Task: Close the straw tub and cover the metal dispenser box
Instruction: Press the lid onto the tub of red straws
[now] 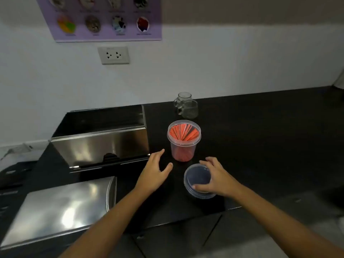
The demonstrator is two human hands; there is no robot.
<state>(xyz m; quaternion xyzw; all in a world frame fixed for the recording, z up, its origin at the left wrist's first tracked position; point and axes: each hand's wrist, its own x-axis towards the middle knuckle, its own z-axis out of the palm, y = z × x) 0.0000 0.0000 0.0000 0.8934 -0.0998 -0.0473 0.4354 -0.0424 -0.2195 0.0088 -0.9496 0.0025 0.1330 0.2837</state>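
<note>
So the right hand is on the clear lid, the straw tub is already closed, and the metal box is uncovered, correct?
Not quite: the head view shows the straw tub still open, straws exposed. The right hand does grip the clear lid on the counter, and the metal box is uncovered.

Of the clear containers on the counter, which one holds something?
The straw tub, lidless and packed with orange straws. The two glass mugs behind it by the wall look empty.

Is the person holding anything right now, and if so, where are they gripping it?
The right hand grips the round clear lid by its rim, thumb on the near edge, fingers over the far edge. The left hand is open and holds nothing.
</note>
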